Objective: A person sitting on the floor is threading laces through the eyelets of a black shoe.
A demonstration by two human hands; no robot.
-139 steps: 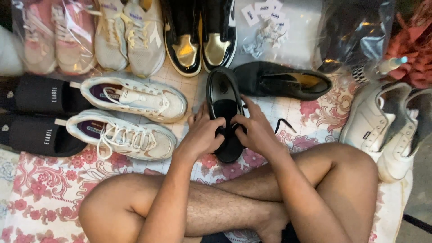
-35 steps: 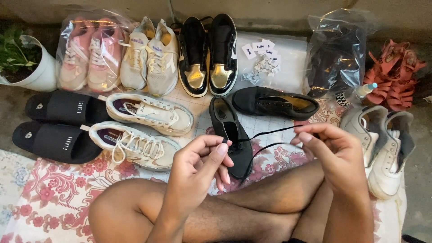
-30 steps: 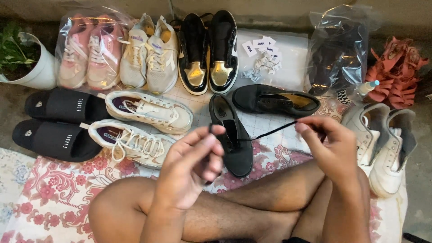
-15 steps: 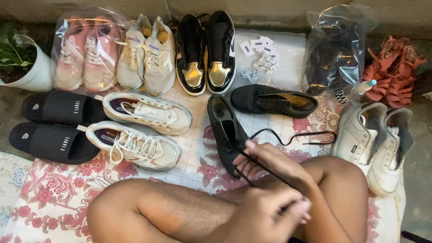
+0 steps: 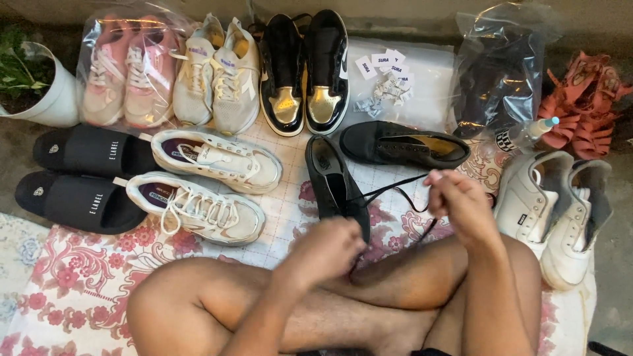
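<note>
A black low shoe [image 5: 331,178] lies on the floral cloth [image 5: 79,270] in front of my crossed legs. Its black lace [image 5: 389,186] runs taut from the eyelets out to the right. My right hand [image 5: 461,201] pinches the lace's far end, raised beside my right knee. My left hand [image 5: 326,249] is closed over the shoe's toe end, and the lace also trails down below it. The matching black shoe [image 5: 403,143] lies on its side just behind.
Two white trainers [image 5: 208,181] and black slides [image 5: 86,175] lie at left. Bagged pink shoes [image 5: 125,69], cream trainers [image 5: 217,72] and black-gold high-tops [image 5: 303,69] line the back. White shoes [image 5: 557,201], red sandals [image 5: 583,109], a spray bottle [image 5: 524,135] and plastic bags are at right.
My right hand has come up from my lap to the right, drawing the lace taut. My left hand has shifted onto the shoe's toe end.
</note>
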